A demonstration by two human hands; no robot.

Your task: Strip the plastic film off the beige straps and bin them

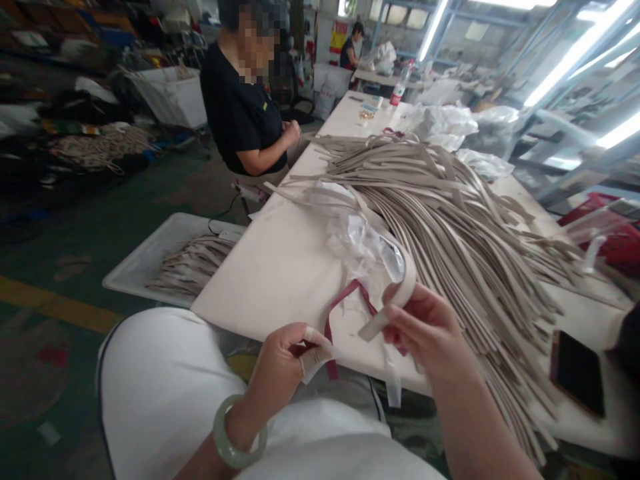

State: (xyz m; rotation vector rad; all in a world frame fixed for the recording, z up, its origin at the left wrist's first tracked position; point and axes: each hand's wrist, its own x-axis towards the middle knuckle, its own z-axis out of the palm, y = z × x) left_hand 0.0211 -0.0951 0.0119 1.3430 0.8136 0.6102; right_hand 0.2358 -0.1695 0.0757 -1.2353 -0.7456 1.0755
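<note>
My left hand (285,363) is closed, pinching one end of a beige strap together with a dark red ribbon (345,297) near the table's front edge. My right hand (425,327) is closed on the other part of the same beige strap (400,293), which loops up between the two hands. A pale green bangle (233,443) sits on my left wrist. Just beyond the hands lies crumpled clear plastic wrap (365,243). A big heap of long beige straps (450,220) covers the right side of the white table (280,267).
A black phone (577,373) lies at the table's right front. A white tray (145,257) with more straps sits on the floor to the left. A person in a black shirt (240,107) sits at the table's far left; another stands farther back. Plastic bags and a bottle (400,87) are at the far end.
</note>
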